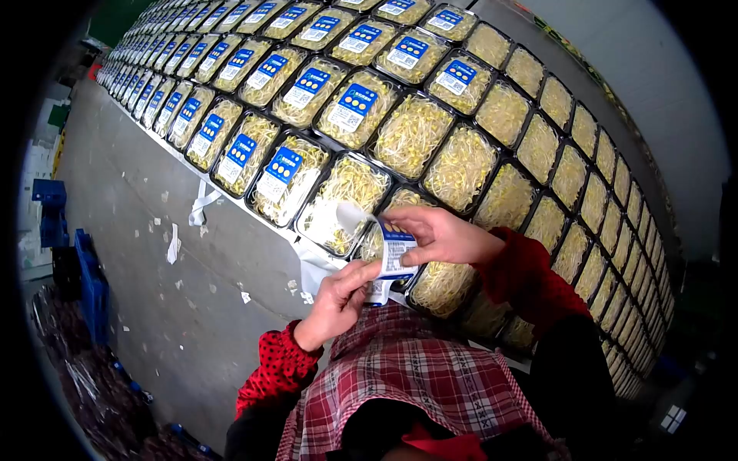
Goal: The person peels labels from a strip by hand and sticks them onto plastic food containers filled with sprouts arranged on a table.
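A strip of blue-and-white labels [397,253] is held between my two hands, just above the near edge of the tray rows. My right hand [450,237] pinches it from the right, thumb in front and fingers behind. From the lower left, my left hand [338,302] closes its thumb and forefinger on the strip's left side; part of its grip is hidden. Pale backing paper [354,219] curls up beside the strip. Behind it sits an unlabelled tray of bean sprouts [350,188], and to the left a labelled tray of bean sprouts [286,175].
Rows of black sprout trays cover the long table; those toward the left carry labels, while the right-hand ones [503,114] are bare. Paper scraps [174,244] litter the grey floor [154,292]. Blue crates [92,284] stand at far left. A white strap [204,203] hangs off the table edge.
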Demonstrator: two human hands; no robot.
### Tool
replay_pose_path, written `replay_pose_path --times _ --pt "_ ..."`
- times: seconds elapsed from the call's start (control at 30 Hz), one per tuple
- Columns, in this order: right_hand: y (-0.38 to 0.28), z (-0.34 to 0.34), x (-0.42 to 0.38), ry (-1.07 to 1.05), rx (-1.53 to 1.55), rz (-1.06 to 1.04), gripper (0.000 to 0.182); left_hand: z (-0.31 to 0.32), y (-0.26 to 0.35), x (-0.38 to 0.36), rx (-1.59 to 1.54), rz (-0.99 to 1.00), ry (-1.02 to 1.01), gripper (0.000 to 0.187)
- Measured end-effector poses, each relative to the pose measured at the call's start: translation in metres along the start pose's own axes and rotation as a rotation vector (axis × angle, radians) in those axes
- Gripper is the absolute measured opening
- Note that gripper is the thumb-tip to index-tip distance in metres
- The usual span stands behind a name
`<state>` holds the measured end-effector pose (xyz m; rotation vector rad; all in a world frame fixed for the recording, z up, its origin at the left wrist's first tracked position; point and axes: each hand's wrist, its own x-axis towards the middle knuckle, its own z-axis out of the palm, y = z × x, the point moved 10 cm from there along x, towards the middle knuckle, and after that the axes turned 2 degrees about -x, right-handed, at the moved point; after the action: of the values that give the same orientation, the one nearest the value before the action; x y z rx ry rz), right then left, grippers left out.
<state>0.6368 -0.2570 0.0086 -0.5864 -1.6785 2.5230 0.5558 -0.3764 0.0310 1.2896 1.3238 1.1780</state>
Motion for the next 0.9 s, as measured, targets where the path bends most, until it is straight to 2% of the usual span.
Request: replay_pose_path --times 0.1,0.13,0.17,0.2,0.23,0.3,0.4,0.43,0.5,0.67,0.77,0.83,0.87,0.9 --pt "-0.012 0.007 -0.001 0.042 -0.090 -0.023 0.047 -0.008 -0.005 -0.003 0.012 0.006 0.045 0.067" --pt "-0.014 0.002 -0.002 0.130 -0.182 -0.044 0.043 -0.012 -0.017 -0.006 0.054 -0.125 0.036 0.056" --pt "-0.012 0.006 -0.001 0.130 -0.188 -0.044 0.043 -0.011 -0.016 -0.005 0.052 -0.121 0.038 0.056" --pt "-0.011 0.003 -0.002 0.193 -0.307 -0.030 0.042 -0.022 0.002 0.001 0.223 -0.036 0.177 0.048" --pt "-0.011 0.001 -0.003 0.257 -0.425 -0.016 0.041 -0.029 0.009 0.006 0.306 0.034 0.231 0.041" --pt "-0.015 0.007 -0.002 0.290 -0.478 -0.052 0.040 -0.042 0.023 0.013 0.485 0.160 0.357 0.028" --pt "-0.055 0.023 0.002 0.222 -0.734 -0.373 0.037 -0.049 0.016 0.033 0.415 0.172 0.206 0.018" --pt "-0.057 0.020 0.005 0.224 -0.731 -0.373 0.037 -0.050 0.017 0.036 0.415 0.170 0.203 0.018" --pt "-0.015 0.014 0.016 0.097 -0.296 0.008 0.040 -0.045 0.024 0.038 0.493 0.244 0.148 0.017" --pt "-0.014 0.007 0.018 0.134 -0.221 -0.007 0.044 -0.044 0.025 0.042 0.564 0.274 0.108 0.018" --pt "-0.011 0.017 0.019 0.050 -0.217 0.069 0.053 -0.045 0.034 0.042 0.646 0.325 0.115 0.016" --pt "-0.003 0.021 0.027 0.027 -0.173 0.028 0.058 -0.038 0.045 0.040 0.721 0.462 0.098 0.015" --pt "-0.005 0.021 0.027 0.025 -0.227 -0.011 0.046 -0.038 0.047 0.040 0.721 0.466 0.097 0.015" --pt "-0.008 0.021 0.026 0.026 -0.229 -0.012 0.046 -0.040 0.045 0.041 0.730 0.440 0.091 0.017"
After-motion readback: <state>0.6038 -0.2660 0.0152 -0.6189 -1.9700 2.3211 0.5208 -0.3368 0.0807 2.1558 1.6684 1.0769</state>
